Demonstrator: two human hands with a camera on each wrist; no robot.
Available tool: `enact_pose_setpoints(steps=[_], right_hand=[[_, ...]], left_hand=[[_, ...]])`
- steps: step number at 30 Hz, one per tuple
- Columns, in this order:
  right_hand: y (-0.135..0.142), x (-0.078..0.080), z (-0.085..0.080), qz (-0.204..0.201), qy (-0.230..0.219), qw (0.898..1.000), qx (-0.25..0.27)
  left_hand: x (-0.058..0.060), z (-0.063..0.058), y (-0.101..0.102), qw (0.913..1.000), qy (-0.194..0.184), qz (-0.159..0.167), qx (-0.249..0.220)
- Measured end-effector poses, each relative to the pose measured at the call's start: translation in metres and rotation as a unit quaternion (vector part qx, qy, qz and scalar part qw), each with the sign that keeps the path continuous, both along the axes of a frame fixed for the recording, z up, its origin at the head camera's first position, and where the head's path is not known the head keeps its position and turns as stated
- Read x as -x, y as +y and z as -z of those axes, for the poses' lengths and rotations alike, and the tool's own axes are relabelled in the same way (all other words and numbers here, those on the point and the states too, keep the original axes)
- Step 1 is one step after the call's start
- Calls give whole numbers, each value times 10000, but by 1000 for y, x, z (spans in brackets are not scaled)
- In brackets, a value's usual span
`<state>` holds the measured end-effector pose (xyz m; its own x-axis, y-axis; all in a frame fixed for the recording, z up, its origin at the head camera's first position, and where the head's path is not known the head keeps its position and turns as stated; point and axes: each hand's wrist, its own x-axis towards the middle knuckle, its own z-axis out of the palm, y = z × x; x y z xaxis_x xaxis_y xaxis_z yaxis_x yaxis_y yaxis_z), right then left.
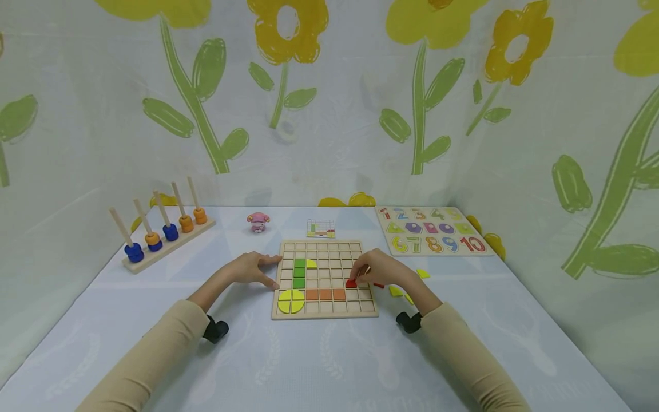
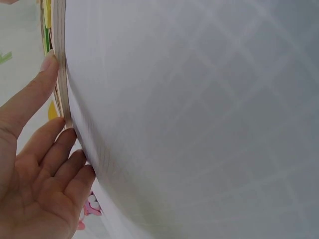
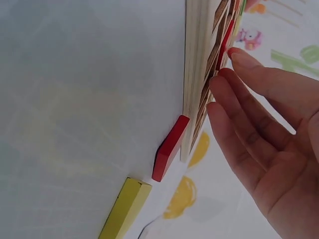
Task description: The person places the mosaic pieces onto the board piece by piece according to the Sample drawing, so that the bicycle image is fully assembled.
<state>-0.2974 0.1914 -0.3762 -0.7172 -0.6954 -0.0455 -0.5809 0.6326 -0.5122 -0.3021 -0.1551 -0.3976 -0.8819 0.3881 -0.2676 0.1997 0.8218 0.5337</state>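
A wooden grid board (image 1: 319,247) lies on the table with colored pieces in its cells. My left hand (image 1: 253,268) rests against its left edge, thumb and fingers spread apart; in the left wrist view the thumb (image 2: 37,89) touches the rim. Over the board's right side, my right hand (image 1: 378,267) pinches a small red piece (image 1: 351,283) between thumb and fingertips, its exact outline partly covered. Green squares (image 1: 299,273) form a column, orange squares (image 1: 325,294) a row, and yellow quarter circles (image 1: 291,301) a disc. One yellow quarter circle (image 1: 311,264) sits beside the top green square.
Right of the board lie a loose red piece (image 3: 170,148) and several yellow pieces (image 1: 395,291). A patterned card (image 1: 321,228) and a pink figurine (image 1: 258,222) stand behind. A peg stacker (image 1: 170,243) is at left, a number puzzle (image 1: 432,230) at back right.
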Motion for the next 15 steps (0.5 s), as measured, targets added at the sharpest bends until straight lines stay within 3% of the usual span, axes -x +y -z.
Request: enact_pose_setpoints(steps=[8,15], right_hand=[[6,-1,-1,112,-107,9999,68],[20,-3,-3,516,-107,9985,132]], left_hand=[[2,3,-1,10000,-11,-10,-78],[1,2,-2,10000,13,16,-85]])
